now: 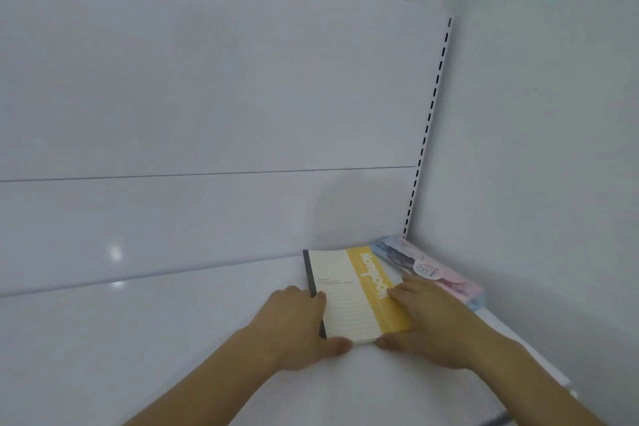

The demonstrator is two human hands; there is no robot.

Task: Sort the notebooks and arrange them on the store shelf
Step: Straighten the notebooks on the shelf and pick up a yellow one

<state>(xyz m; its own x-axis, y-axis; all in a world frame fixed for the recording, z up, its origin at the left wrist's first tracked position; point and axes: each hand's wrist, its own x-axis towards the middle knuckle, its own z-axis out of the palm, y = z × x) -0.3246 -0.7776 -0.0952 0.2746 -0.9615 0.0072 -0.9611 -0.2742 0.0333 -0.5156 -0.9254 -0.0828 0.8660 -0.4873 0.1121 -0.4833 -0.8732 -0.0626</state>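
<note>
- A cream and yellow notebook [356, 290] with a dark spine is lying flat on the white shelf [173, 339], at about 5 o'clock in view.
- A pink and blue notebook stack [428, 268] is lying in the shelf's corner, touching the first at its 2 o'clock.

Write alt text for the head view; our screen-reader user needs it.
Two hands, left hand and right hand, hold a cream and yellow notebook flat on a white store shelf. It sits beside a pastel pink and blue notebook lying in the shelf's right back corner.
</note>
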